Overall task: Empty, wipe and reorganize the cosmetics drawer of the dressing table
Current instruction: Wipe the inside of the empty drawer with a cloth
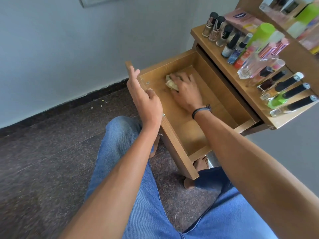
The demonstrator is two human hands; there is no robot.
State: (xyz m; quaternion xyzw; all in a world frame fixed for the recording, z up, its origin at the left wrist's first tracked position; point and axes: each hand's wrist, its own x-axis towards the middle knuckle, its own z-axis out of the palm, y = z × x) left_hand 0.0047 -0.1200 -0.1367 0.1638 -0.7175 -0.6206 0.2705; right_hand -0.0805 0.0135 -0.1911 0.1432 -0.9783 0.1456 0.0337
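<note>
No text can be read; the labels on the nail polish bottles (230, 45) are too blurred

There is one open drawer (176, 144) holding one cloth (170, 82), and two hands, the left hand (145, 102) and the right hand (187, 91), with one bracelet (201, 110). On the table top (255, 104) stand three metallic nail-polish bottles (216, 29), four black-capped bottles (291, 94) nearest the camera, one clear perfume bottle (250, 67) and one green-capped bottle (264, 31); the rest are too crowded to count
</note>
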